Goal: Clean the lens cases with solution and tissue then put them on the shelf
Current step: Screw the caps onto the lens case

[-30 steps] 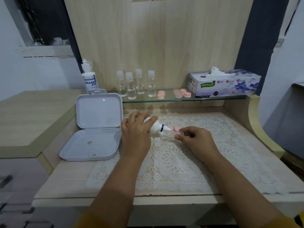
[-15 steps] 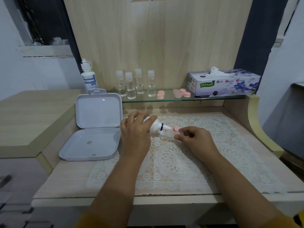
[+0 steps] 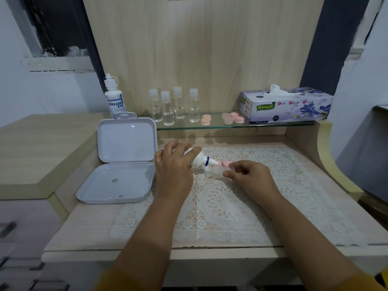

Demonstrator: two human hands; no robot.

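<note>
My left hand (image 3: 174, 164) grips a small white solution bottle (image 3: 200, 160), tipped sideways with its nozzle pointing right. My right hand (image 3: 248, 176) pinches a clear lens case (image 3: 218, 170) on the lace mat (image 3: 220, 198), just under the nozzle. Two pink caps (image 3: 223, 163) lie right behind the case. More pink lens cases (image 3: 232, 118) and a pink pair (image 3: 206, 119) sit on the glass shelf (image 3: 273, 124). The tissue box (image 3: 287, 106) stands at the shelf's right end with a tissue sticking out.
An open white plastic box (image 3: 119, 160) lies left of the mat. A larger "Dream Eye" bottle (image 3: 115, 99) and several small clear bottles (image 3: 174, 106) stand on the shelf's left half. A raised wooden side panel (image 3: 327, 156) borders the desk on the right.
Almost nothing moved. Both hands stay in place, with the bottle still tipped over the case.
</note>
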